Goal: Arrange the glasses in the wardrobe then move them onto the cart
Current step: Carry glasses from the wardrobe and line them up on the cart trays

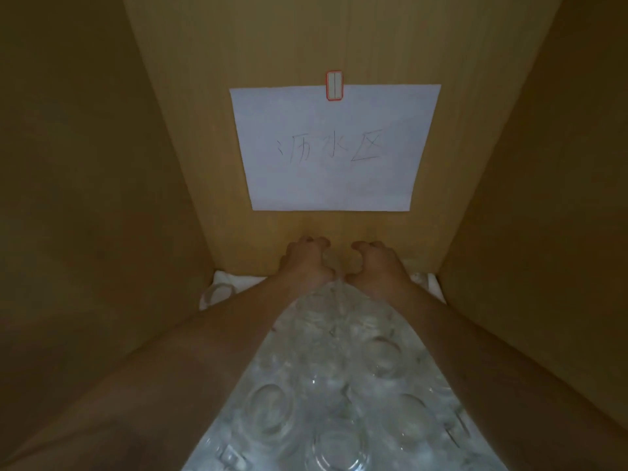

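Observation:
Several clear glasses (339,385) stand upside down in rows on a white mat (436,290) on the wardrobe shelf, between my forearms. Both arms reach to the back row. My left hand (306,261) and my right hand (377,263) sit side by side near the back panel, fingers and thumbs curled as if each wraps a clear glass. The glass inside each grip is only faintly visible. Another glass (217,294) stands at the far left corner, and one more glass (419,278) is at the far right.
The wooden back panel (339,45) carries a white handwritten paper sign (334,158) fixed with a red-edged label (334,85). Wooden side walls (85,164) close in the compartment on left and right. The light is dim.

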